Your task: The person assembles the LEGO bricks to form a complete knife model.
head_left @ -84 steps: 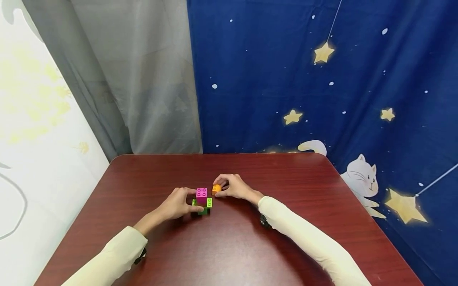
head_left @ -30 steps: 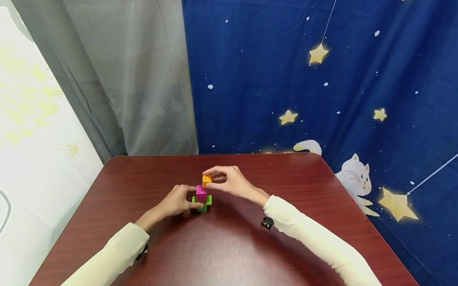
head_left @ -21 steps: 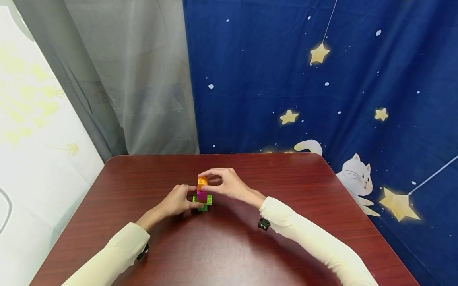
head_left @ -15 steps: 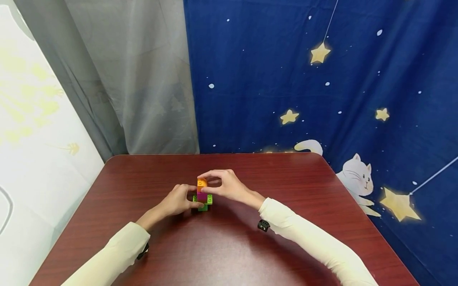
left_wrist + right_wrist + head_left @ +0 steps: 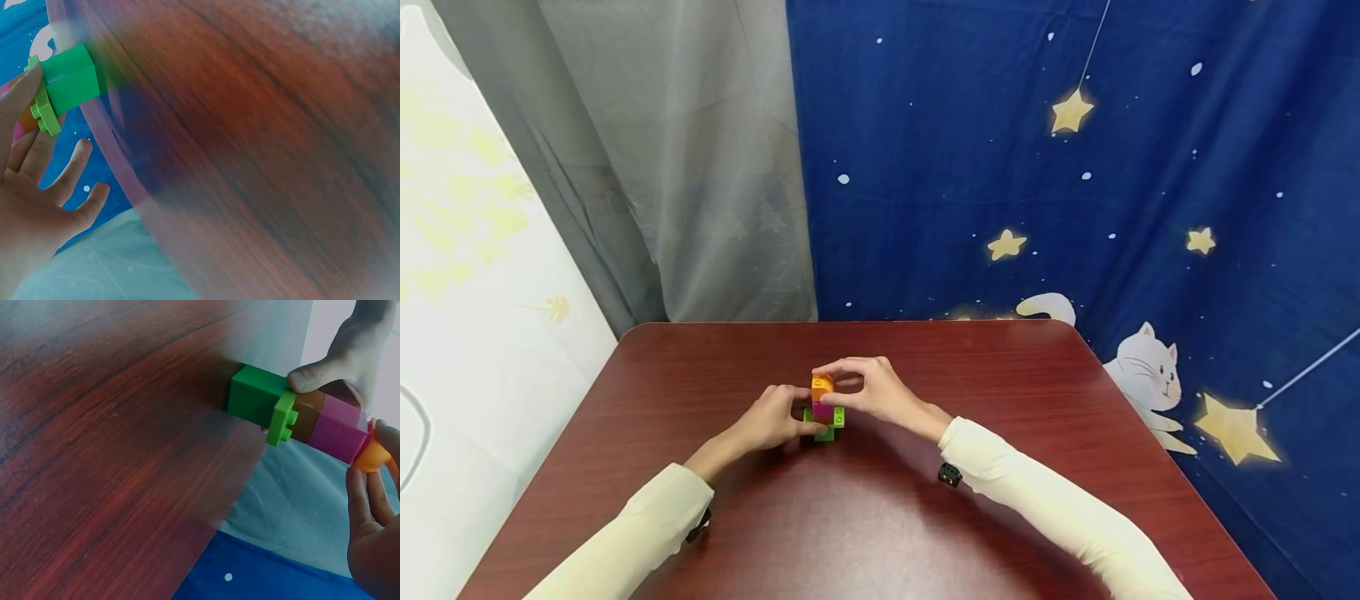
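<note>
A stack of toy building bricks stands upright on the table. At its bottom is a green brick (image 5: 255, 395), then a wider lime-green plate (image 5: 280, 422), a brown brick (image 5: 306, 419) and magenta bricks (image 5: 337, 430). On top sits an orange brick (image 5: 822, 385) with a rounded side, touching the magenta. My left hand (image 5: 771, 419) grips the stack low down, its thumb across the brown brick near the lime-green plate. My right hand (image 5: 882, 393) pinches the orange brick between thumb and fingers. Fingers partly hide the stack in the head view.
The dark red wooden table (image 5: 880, 517) extends around the stack to its rounded far corners. Behind it hang a grey curtain (image 5: 730, 208) and a blue star-patterned curtain (image 5: 925, 167). A white patterned cloth (image 5: 490, 333) is at the left.
My right hand has lifted the orange brick from beside the stack, moved it left and set it down on the magenta bricks. My left hand has kept its grip.
</note>
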`<state>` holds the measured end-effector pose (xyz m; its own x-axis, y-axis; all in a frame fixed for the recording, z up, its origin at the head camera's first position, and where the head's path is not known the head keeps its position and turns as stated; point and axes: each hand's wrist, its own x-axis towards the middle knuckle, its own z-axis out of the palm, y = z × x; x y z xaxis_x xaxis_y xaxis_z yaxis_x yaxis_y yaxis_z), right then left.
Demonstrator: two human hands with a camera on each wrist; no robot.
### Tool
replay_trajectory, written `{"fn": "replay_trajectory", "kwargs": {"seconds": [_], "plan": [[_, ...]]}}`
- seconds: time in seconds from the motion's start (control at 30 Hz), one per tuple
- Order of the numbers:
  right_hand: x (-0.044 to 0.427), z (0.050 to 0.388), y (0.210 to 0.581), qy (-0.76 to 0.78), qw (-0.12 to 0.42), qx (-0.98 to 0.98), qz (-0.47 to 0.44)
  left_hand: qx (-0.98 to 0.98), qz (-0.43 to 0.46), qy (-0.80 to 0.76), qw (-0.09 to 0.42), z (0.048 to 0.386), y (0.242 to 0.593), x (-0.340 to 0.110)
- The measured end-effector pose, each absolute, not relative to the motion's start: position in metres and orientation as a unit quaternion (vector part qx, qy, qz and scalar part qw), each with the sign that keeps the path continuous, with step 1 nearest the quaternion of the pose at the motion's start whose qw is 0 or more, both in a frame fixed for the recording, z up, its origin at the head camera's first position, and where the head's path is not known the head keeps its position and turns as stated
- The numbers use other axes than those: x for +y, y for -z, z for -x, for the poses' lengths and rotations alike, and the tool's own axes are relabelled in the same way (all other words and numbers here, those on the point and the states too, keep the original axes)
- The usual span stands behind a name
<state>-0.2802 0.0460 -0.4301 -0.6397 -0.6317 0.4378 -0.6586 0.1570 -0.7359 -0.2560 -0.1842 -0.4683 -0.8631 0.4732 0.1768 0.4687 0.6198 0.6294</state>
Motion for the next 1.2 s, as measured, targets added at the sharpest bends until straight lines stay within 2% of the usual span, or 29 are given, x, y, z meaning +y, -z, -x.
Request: {"fn": "replay_trajectory", "kwargs": {"seconds": [0.43,0.83,1.2], "plan": [[0.044,0.279,0.443,-0.488,0.068,-0.742,-0.454,0.9,-0.262,-0.348,0.0,0.254,0.468,-0.186],[0.044,0.282,0.45,-0.519,0.018,-0.753,-0.405,0.905,-0.252,-0.344,-0.001,0.253,0.468,-0.186],[0.046,0.274,0.461,-0.489,0.072,-0.738,-0.459,0.897,-0.264,-0.354,-0.009,0.252,0.471,-0.182]]}}
